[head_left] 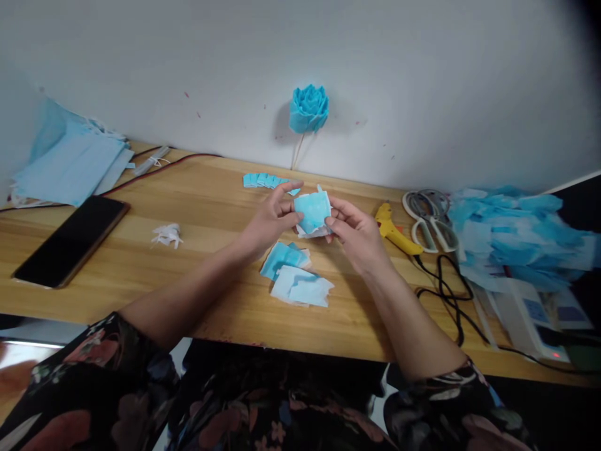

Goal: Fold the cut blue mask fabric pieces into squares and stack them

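Note:
Above the middle of the wooden table, a small blue and white piece of mask fabric point(313, 210) is pinched from both sides. My left hand point(275, 216) grips its left edge between thumb and fingers. On the right edge, my right hand point(354, 228) has its thumb in front and fingers behind. Just below lie more cut pieces, a blue piece point(278, 260) and a pale piece point(303, 286) overlapping it. Behind my left hand runs a row of folded blue pieces point(263, 180). A blue fabric rose point(308, 109) on a thin stem leans against the wall.
At left are a phone point(70, 241), a stack of face masks point(70, 163) and a white scrap bundle point(168, 235). To the right lie a yellow glue gun point(397, 232) with a black cord, scissors point(429, 228), a heap of blue scraps point(516, 232) and a white power strip point(526, 319).

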`<state>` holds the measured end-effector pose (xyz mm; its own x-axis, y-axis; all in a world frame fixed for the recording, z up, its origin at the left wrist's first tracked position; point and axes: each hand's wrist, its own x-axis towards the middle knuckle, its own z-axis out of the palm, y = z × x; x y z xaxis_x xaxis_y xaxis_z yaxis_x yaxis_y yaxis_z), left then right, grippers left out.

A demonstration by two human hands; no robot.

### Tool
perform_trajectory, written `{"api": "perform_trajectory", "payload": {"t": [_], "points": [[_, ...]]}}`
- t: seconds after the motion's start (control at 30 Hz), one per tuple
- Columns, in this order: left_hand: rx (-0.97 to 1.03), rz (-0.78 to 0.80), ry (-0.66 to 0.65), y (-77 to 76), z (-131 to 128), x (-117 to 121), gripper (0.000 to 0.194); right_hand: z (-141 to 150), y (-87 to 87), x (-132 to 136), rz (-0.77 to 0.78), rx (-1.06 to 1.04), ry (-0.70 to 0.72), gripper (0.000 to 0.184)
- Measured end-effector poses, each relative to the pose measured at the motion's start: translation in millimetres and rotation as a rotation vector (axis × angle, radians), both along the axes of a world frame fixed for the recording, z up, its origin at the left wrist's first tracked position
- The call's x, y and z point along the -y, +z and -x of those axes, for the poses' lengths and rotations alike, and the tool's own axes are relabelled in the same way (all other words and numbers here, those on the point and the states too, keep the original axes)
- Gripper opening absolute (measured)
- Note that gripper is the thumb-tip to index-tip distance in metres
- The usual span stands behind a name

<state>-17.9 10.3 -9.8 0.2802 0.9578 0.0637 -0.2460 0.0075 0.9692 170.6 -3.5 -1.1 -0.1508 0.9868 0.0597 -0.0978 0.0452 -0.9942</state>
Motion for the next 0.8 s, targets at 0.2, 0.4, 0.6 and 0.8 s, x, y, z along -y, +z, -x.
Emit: {"api": "perform_trajectory", "payload": {"t": [0.2, 0.4, 0.6, 0.8], "points": [[-0.046, -0.027, 0.062, -0.2, 2, -2, 0.053, 0, 2.4, 0, 0.01, 0.002, -0.037, 0.043], [-0.099, -0.248, 0.313, 6.6, 1, 7, 0.015, 0, 0.4, -1, -0.002, 0.04, -0.099, 0.044], [-0.323, -0.414, 0.215, 9.3, -1, 11, 0.013, 1, -2.6, 0, -0.055, 0.091, -0.076, 0.043], [-0.401, -0.453, 0.177, 6.2, 1, 7, 0.015, 1, -2.8, 5, -0.105, 0.163, -0.001, 0.047]]}}
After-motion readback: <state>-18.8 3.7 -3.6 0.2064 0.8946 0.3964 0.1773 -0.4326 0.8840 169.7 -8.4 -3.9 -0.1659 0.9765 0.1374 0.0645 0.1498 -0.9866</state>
